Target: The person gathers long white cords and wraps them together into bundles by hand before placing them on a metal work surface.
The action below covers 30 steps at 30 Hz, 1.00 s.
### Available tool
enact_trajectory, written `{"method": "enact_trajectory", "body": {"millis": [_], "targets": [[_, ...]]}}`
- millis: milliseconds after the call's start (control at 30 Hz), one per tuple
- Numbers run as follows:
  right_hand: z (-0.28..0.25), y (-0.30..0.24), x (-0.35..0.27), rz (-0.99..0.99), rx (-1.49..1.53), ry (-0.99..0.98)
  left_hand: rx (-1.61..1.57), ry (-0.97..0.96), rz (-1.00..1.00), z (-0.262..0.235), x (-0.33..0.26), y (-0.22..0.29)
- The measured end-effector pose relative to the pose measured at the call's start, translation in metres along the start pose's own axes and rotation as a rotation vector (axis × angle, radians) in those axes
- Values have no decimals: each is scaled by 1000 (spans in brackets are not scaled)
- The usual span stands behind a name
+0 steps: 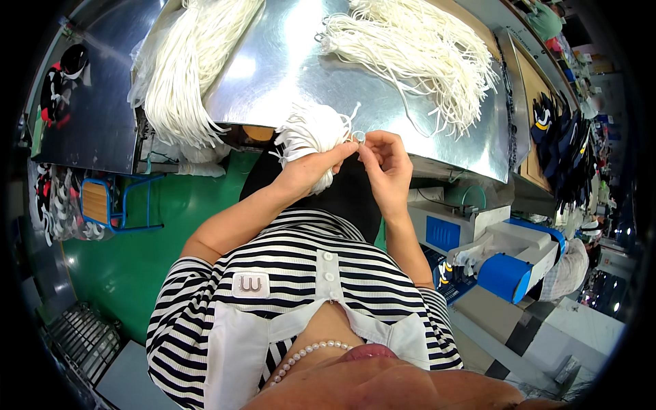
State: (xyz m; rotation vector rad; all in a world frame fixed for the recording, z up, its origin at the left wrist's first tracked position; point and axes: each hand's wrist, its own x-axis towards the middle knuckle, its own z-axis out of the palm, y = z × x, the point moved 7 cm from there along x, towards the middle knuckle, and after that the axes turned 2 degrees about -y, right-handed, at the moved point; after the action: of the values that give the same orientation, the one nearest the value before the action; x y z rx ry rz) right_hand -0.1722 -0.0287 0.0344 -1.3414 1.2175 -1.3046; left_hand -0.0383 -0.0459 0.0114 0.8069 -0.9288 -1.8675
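Observation:
My left hand (309,169) is closed around a thick bundle of white cords (309,130), held over my lap at the table's near edge. The cords loop and fan out above and below the fist. My right hand (388,167) is beside it, thumb and forefinger pinched together close to the left thumb. A small pale ring-like piece (360,136) shows at those fingertips; whether it is a cord end or a separate part I cannot tell. Beyond my hands, the metal table (273,85) bears a long hank of white cords (179,89) on the left and a looser cream pile (417,58) on the right.
A blue-framed stool (113,203) stands on the green floor (178,205) to the left. Near my right elbow is a white and blue machine (502,256). Dark straps (564,137) with yellow and white marks hang at the far right. A dark table (89,126) adjoins on the left.

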Motion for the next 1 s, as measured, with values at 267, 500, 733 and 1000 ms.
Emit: {"method": "enact_trajectory", "body": {"millis": [267,500,733,1000], "targets": [[4,19,-4,304,1058,-124,-381,-172,-115,3,5,-12],[5,32,-26,440,978,-327,-722,-228,-181,-10,15,-12],[26,25,-53,687,522,-760,-430,-244,-170,-10,17,-13],[-10,-40,-34,531,659,-843,-685,-175,-499,-18,18,-39]]}}
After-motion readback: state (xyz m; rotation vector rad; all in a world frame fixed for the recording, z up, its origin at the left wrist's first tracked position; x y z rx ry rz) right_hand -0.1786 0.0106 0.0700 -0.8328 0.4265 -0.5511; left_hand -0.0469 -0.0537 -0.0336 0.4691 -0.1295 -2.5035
